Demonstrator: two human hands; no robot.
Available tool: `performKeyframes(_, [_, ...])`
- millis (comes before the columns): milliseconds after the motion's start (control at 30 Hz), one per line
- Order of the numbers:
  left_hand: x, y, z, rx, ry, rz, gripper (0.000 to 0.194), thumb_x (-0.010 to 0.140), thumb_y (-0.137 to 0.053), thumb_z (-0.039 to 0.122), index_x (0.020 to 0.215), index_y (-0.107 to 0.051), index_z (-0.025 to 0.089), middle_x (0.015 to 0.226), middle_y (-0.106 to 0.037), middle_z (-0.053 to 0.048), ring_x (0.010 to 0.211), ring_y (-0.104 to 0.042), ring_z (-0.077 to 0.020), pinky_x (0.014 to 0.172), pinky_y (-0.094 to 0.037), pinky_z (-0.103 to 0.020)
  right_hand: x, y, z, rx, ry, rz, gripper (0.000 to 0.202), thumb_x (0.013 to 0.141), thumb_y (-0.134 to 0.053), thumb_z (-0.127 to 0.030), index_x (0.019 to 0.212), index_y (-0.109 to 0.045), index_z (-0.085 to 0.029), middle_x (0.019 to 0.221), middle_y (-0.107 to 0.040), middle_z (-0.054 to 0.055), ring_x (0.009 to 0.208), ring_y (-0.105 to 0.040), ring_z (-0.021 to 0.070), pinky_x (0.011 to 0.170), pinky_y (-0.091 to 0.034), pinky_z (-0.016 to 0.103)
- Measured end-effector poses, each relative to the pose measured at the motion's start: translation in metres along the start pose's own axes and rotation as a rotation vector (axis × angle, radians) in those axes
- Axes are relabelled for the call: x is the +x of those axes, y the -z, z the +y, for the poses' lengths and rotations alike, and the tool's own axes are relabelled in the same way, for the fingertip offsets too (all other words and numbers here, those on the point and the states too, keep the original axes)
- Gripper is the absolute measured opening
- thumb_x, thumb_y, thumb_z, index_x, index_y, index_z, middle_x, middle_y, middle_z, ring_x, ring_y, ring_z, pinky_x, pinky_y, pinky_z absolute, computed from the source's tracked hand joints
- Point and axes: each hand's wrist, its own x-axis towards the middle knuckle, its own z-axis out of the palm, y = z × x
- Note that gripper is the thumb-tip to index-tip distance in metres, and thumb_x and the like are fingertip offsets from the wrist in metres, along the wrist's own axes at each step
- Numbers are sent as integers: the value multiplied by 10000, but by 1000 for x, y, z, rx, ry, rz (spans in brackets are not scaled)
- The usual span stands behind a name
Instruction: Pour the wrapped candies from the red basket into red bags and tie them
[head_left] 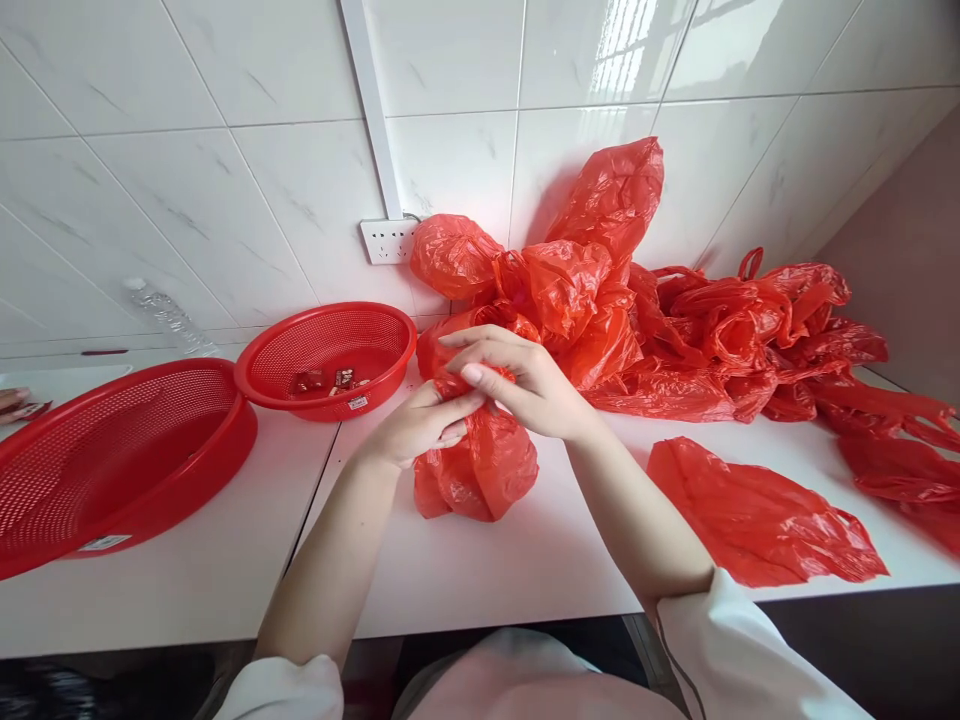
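A puffed red plastic bag (480,470) stands on the white table in front of me, its upper part gathered between my hands. My left hand (424,420) is closed on the bag's neck from the left. From the right, my right hand (525,385) grips the top of the same bag, thumb and fingers pinched over it near the left fingertips. The bag's very top is partly hidden by the fingers, and its contents cannot be made out.
Behind lies a heap of red bags (712,340); one flat bag (765,515) is at right. Left are a large red basket (187,470) and a smaller one (337,350) holding small packets. A clear bottle (169,315) and another person's hand (11,402) are further left.
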Motion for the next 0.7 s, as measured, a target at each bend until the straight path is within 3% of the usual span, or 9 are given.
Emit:
performKeyframes(100, [0,3,-1,-50,-2,20,314,920,-549,480,865,-618,178,435,-420,67,335,-364,-46,364,-265,-162,-11,2,19,39,-73,34,223,954,-539,-305,1129,-633,-204,1104,-666,55,988,-649,168,910,-524,341])
performKeyframes(233, [1,0,3,-12,39,31,380,932,-513,500,766,-592,168,379,-455,49,305,-431,-73,368,-319,-175,-29,-3,36,30,-93,120,116,913,-597,-255,1001,-616,-180,922,-668,35,839,-638,142,800,-537,302])
performKeyframes(367, [3,-8,0,-69,113,87,333,918,-546,485,949,-646,169,540,-604,21,335,-460,-56,376,-347,-175,-47,-5,31,-116,31,296,76,891,-601,-193,960,-575,-206,920,-635,31,841,-612,147,790,-518,315])
performKeyframes(433, [4,-8,-2,-157,122,105,289,880,-624,416,1031,-661,172,591,-613,23,407,-500,-48,414,-378,-157,-56,-4,25,-213,169,188,113,872,-596,-136,944,-582,-222,910,-652,20,861,-609,155,842,-499,348])
performKeyframes(500, [4,-8,-4,-211,113,87,246,808,-707,321,993,-670,163,607,-604,23,492,-548,-62,468,-423,-155,-64,-3,19,-296,265,12,142,865,-583,-101,923,-594,-230,882,-671,4,859,-607,159,893,-471,382])
performKeyframes(567, [1,-7,-2,-131,72,28,204,756,-735,246,923,-661,155,663,-618,12,575,-590,-86,542,-477,-182,-69,-4,16,-313,285,-48,103,873,-596,-141,919,-605,-232,878,-677,7,872,-607,170,916,-456,402])
performKeyframes(633, [-5,-8,3,82,17,-37,184,751,-710,199,920,-647,162,744,-638,2,639,-608,-106,595,-502,-214,-69,-6,16,-204,224,58,67,916,-578,-250,971,-612,-232,969,-674,40,956,-612,193,932,-464,410])
performKeyframes(700, [-13,-11,9,357,-44,-94,189,764,-648,149,950,-648,183,791,-643,7,671,-602,-111,612,-494,-221,-65,-11,20,-9,88,180,221,974,-483,-374,1116,-590,-242,1194,-627,76,1100,-595,209,956,-476,405])
